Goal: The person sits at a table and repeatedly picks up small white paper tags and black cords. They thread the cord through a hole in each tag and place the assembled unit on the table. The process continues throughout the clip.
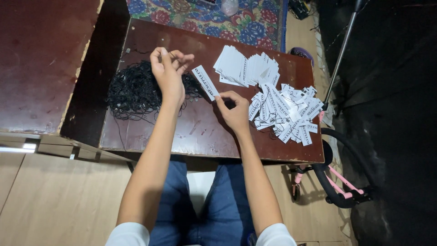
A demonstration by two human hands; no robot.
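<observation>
The white tag point(206, 82), pinched at its lower end by the right hand point(234, 111) above the counter point(200, 127), could slip as the left hand point(167, 68), fingers pressed on a thin black string point(175, 55), pulls, or snag the string heap point(136, 91).

A single head-worn camera looks steeply down, fairly close, over the dark red tabletop point(200, 132); the right side is probably too dark to read.

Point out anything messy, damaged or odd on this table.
The right-hand tags lie in a jumbled heap, unlike the neater stack. The string pile is tangled. The table surface is scuffed.
</observation>
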